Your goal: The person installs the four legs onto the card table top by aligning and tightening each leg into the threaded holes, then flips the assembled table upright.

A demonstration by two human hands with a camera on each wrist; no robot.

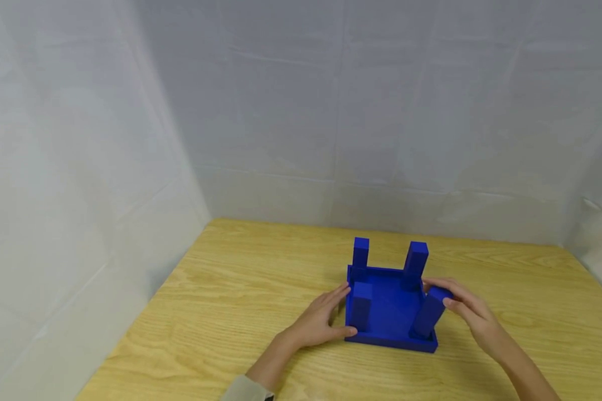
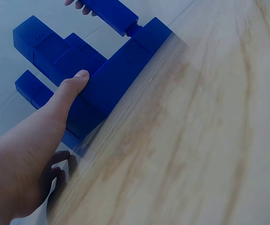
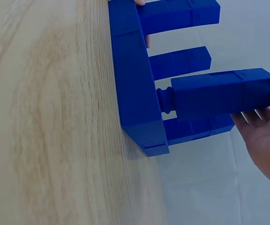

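At the near right corner of the upturned blue plastic square stool seat, my right hand grips the blue square plastic leg, fingers curled round its top; its threaded end stands at the corner socket, leaning slightly. My left hand presses flat against the seat's left edge, fingers straight, thumb on the near rim. Three other blue legs stand upright in the remaining corners. Seat rests on the light wooden tabletop, near centre.
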